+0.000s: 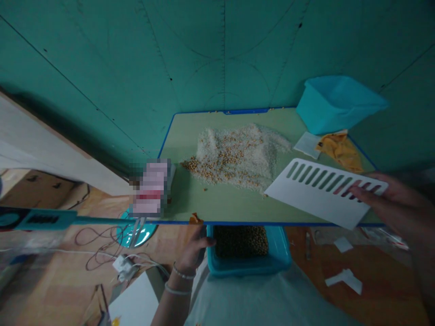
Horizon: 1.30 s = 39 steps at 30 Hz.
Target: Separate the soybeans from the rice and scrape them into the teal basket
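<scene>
My right hand (pixel 394 199) grips a white plastic board with a row of slots (pixel 306 194) by its slotted right end, and its fingers show through the slots. The board's left corner touches or hovers at the edge of a spread heap of white grains (pixel 272 158) mixed with yellow beans (pixel 220 174). Below the table's front edge, my left hand (pixel 194 249) is closed on the left rim of a blue plastic tub (pixel 249 267), thumb over the rim. Dark and yellowish beans (pixel 241 242) fill the tub's bottom. The fingers of my left hand are partly hidden.
The pale tabletop (pixel 234 208) has a blue edge. At its back right stands a blue bin (pixel 326 108), beside a yellow cloth (pixel 341 149) and a white packet (pixel 308 144). A blue fan (pixel 98 220) and cables (pixel 91 244) are at the left.
</scene>
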Tool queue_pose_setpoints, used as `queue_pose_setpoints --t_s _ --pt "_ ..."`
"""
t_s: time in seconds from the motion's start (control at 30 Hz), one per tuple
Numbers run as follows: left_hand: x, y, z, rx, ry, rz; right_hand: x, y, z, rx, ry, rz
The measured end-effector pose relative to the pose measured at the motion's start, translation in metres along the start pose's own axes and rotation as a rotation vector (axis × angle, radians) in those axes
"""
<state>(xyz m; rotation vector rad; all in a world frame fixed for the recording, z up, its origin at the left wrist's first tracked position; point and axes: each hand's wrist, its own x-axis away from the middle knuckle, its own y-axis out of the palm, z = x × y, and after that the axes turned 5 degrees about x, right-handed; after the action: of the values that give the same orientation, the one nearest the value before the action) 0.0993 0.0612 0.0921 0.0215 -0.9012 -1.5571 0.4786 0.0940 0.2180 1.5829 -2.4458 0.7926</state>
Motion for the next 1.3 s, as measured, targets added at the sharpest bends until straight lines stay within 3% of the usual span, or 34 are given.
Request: queue_pose_setpoints --t_s 0.3,0.5,0.8,0.97,1.07,1.2,1.3 --pt "0.004 0.004 0.001 0.015 -0.009 -0.005 0.004 0.007 -0.001 -0.012 0.017 -0.024" --pt "0.002 0.004 0.0 0.026 -0.012 0.023 0.003 0.01 0.013 0.015 0.029 0.015" --pt "0.002 -0.002 -0.002 0.031 -0.053 0.061 0.014 0.02 0.024 0.047 -0.006 -0.263" --pt "0.003 -0.004 -0.003 0.057 -0.055 0.031 0.007 0.058 -0.001 -0.041 -0.215 -0.291" --pt "0.006 -0.007 -0.002 0.057 0.044 0.051 0.001 0.093 -0.024 -0.024 -0.359 -0.359" --pt "0.016 -0.021 0.002 0.071 0.101 0.106 -0.011 0.134 -0.05 -0.014 -0.534 -0.431" --pt "0.025 -0.034 0.005 0.06 0.118 0.155 -0.019 0.151 -0.06 0.047 -0.617 -0.472"
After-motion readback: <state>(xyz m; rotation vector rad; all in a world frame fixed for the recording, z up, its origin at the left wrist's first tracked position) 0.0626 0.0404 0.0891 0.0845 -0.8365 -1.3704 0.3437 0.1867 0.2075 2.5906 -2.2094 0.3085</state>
